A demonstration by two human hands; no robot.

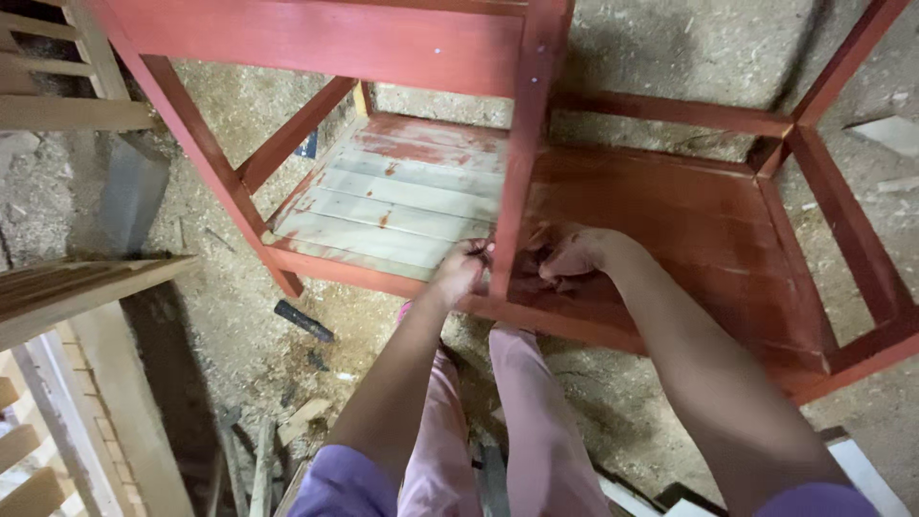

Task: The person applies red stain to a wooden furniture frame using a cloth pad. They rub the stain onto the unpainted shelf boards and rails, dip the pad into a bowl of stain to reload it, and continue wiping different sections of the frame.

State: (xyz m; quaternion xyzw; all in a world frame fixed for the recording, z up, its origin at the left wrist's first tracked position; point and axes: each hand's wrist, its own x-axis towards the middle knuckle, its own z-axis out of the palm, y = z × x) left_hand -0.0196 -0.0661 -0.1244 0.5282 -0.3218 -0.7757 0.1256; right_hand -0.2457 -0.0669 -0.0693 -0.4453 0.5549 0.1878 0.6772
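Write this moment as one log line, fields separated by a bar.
left hand: on red upright post | right hand: beside post, on red-stained shelf | unpainted slats: left | floor: sawdust

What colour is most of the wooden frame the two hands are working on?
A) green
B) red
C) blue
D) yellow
B: the frame has red rails and a red post, and the left hand and right hand sit on either side of that post at the shelf, which is red-brown on that side.
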